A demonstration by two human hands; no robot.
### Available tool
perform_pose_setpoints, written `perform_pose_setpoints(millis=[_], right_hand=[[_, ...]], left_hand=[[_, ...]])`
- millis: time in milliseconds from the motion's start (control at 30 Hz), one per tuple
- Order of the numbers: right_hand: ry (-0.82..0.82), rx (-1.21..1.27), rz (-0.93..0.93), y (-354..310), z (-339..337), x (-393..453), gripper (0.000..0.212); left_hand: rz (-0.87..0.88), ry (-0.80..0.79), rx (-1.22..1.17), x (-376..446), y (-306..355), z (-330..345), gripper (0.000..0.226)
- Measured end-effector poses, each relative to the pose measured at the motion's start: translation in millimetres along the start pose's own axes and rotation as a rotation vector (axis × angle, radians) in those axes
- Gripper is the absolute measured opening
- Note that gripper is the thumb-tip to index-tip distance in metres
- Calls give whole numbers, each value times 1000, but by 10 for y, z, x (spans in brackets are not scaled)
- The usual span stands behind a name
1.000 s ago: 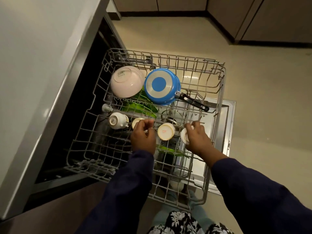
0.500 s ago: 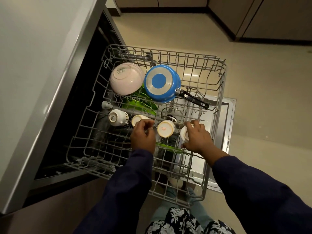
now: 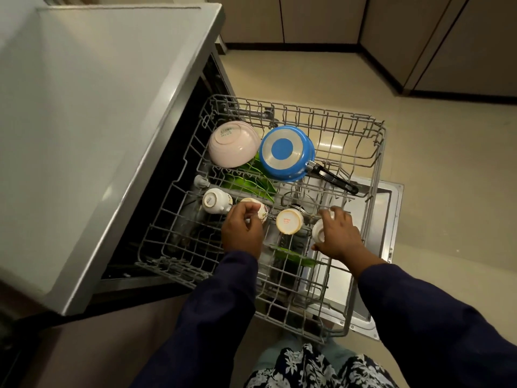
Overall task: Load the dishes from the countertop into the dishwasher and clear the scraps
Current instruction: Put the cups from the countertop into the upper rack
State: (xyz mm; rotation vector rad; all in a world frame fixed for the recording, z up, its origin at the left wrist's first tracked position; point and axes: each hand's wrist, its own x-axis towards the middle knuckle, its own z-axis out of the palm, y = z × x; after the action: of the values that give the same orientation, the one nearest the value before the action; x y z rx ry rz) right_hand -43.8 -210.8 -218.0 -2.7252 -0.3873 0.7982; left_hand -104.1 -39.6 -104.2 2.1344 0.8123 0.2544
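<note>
The grey wire upper rack (image 3: 375, 152) is pulled out of the dishwasher. Upside down at its back sit a pink bowl (image 3: 232, 142) and a blue saucepan (image 3: 285, 152) with a black handle. A row of small white cups crosses the middle: one at the left (image 3: 214, 200), a patterned one (image 3: 261, 212), and one with a cream base (image 3: 289, 221). My left hand (image 3: 242, 231) grips the patterned cup. My right hand (image 3: 337, 238) closes over a fourth white cup (image 3: 319, 232) at the right.
Green plates (image 3: 251, 182) stand in the lower rack beneath. The open dishwasher door (image 3: 387, 219) lies under the rack at the right. The grey countertop (image 3: 98, 121) overhangs on the left. Cabinets line the far wall beyond beige floor.
The view has pulled up and back, showing more countertop. Both hands stay on their cups; the patterned cup in my left hand is tipped more onto its side.
</note>
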Motion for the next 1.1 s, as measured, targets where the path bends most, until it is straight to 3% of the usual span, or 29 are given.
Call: perform_pose_setpoints(millis=[133, 333, 633, 833, 1100], right_hand=[[12, -38, -40, -125, -162, -21, 84], [125, 0, -154, -613, -684, -84, 57], [393, 257, -669, -2508, -1449, -511, 16], [407, 343, -931, -3897, -1141, -1281, 19], [273, 275, -1120, -5423, -207, -2495, 23]], left_hand=[[-12, 40, -30, -17, 62, -192, 16], [42, 147, -52, -9, 360, -700, 18], [143, 563, -149, -168, 491, -2295, 20], [48, 824, -124, -617, -183, -3590, 22], [-142, 1000, -45, -1654, -1332, -5220, 22]])
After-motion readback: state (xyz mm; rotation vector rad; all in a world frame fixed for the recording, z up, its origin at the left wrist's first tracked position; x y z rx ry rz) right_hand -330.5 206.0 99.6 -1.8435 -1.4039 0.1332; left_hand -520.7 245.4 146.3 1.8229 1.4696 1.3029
